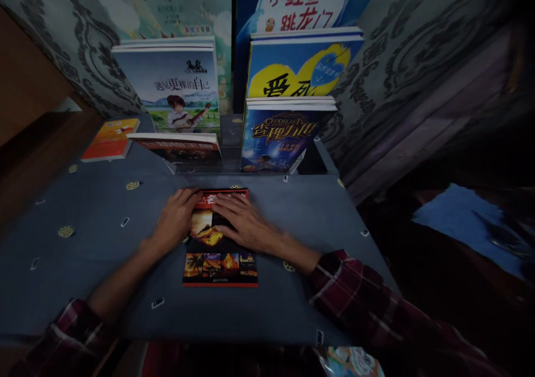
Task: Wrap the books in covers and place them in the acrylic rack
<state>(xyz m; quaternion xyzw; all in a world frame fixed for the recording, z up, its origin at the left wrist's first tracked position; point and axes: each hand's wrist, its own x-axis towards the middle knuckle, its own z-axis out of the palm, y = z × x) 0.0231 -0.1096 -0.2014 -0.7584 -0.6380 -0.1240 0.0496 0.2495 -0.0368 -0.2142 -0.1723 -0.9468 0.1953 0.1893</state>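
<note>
A book (221, 243) with a black and red cover lies flat on the cloth-covered table, small colour photos along its lower part. My left hand (178, 218) rests at its upper left edge, fingers stretched toward the top corner. Across the upper right of the cover lies my right hand (246, 223), its fingers extended and flat, hiding part of the title. Neither hand grips the book.
Behind the book, a rack holds a guitar-cover book (179, 92), a red-titled book (179, 149), a dark blue book (284, 137) and a yellow-heart book (301, 67). An orange book (111, 140) lies left on the table (100, 265). Patterned curtains hang behind.
</note>
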